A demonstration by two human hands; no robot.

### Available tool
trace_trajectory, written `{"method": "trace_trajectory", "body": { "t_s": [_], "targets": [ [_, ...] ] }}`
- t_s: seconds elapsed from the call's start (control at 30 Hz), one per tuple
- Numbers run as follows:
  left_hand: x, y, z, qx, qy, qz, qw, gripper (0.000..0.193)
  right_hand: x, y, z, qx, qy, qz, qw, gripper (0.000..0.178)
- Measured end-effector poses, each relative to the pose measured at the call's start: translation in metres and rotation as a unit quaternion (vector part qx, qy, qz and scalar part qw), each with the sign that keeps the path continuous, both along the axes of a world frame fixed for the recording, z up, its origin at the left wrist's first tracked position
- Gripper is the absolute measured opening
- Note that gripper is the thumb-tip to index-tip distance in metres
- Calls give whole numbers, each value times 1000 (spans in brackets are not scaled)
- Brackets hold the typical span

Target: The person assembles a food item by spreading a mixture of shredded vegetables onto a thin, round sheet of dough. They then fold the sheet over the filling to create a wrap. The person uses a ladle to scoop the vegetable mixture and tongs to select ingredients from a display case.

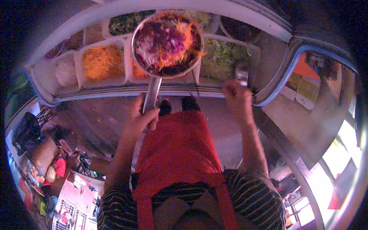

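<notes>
My left hand (140, 119) grips the flat metal handle of a round metal pan (167, 42). The pan is held level over a row of ingredient tubs and is piled with shredded purple cabbage, orange carrot and pale strips. My right hand (236, 96) is closed around the lower end of a metal utensil (242, 73) that points up toward the tub of green shredded leaves (222, 57). A red apron (176, 145) hangs below both arms.
White tubs sit in a curved glass-edged counter (126, 90): orange shreds (102, 61), pale shreds (66, 71), dark greens (124, 23). On the floor at lower left lie bags, boxes and packets (46, 168). A metal counter edge (291, 153) runs down the right.
</notes>
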State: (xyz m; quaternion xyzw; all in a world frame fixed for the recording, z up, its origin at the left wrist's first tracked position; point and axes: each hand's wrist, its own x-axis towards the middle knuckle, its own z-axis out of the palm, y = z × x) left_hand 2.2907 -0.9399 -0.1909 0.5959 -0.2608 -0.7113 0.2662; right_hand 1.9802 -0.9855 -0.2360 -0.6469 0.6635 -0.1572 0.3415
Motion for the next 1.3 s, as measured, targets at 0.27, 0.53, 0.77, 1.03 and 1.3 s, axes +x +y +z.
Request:
{"method": "trace_trajectory", "body": {
  "t_s": [0.27,0.53,0.77,1.03,1.3],
  "targets": [
    [27,25,13,-10,67,-39,997,25,53,111,-23,84,-5,-1,996,12],
    [28,13,33,-67,87,-101,989,22,24,231,-19,212,140,-57,966,22],
    [33,12,62,-80,101,-141,982,26,35,393,-35,335,101,-242,905,25],
    [39,-7,73,-62,23,-224,972,28,102,470,-49,364,13,-338,867,31],
    [51,43,170,-7,-32,-339,940,37,190,522,44,367,-52,-417,830,29]
  ]
}}
